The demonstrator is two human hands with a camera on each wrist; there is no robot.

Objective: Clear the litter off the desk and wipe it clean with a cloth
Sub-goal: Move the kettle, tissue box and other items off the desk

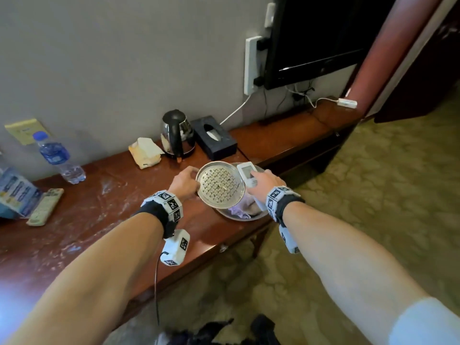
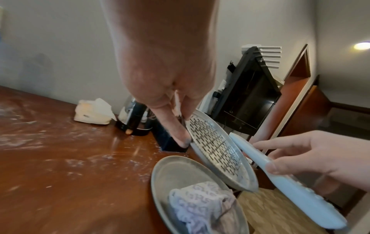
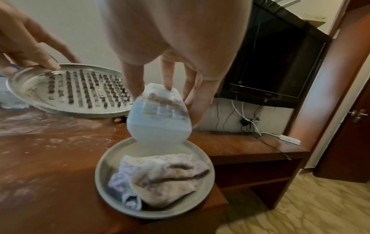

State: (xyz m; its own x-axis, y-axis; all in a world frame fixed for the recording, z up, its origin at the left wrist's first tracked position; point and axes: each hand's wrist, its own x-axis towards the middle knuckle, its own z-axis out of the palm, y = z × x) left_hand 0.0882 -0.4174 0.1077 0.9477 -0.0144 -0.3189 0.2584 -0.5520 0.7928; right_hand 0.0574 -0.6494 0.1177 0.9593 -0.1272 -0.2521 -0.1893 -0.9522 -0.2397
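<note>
My left hand (image 1: pixel 185 181) pinches the rim of a perforated metal tray (image 1: pixel 220 185) (image 2: pixel 218 152) (image 3: pixel 80 93) and holds it tilted above the desk. My right hand (image 1: pixel 263 181) grips a white remote control (image 1: pixel 247 174) (image 2: pixel 288 182) (image 3: pixel 160 115) just right of that tray. Below both sits a round metal dish (image 1: pixel 225 213) (image 2: pixel 176 171) (image 3: pixel 152 148) at the desk's front edge, with a crumpled pale cloth (image 1: pixel 240 210) (image 2: pixel 200 207) (image 3: pixel 160 178) in it. The brown desk (image 1: pixel 99 207) is streaked with white dust.
Along the wall stand a kettle (image 1: pixel 176 133), a black tissue box (image 1: pixel 214 138), a crumpled wrapper (image 1: pixel 145 153) and a water bottle (image 1: pixel 58 158). A second remote (image 1: pixel 44 206) and a blue packet (image 1: pixel 15 192) lie at the left. A television (image 1: pixel 316 38) hangs at the right.
</note>
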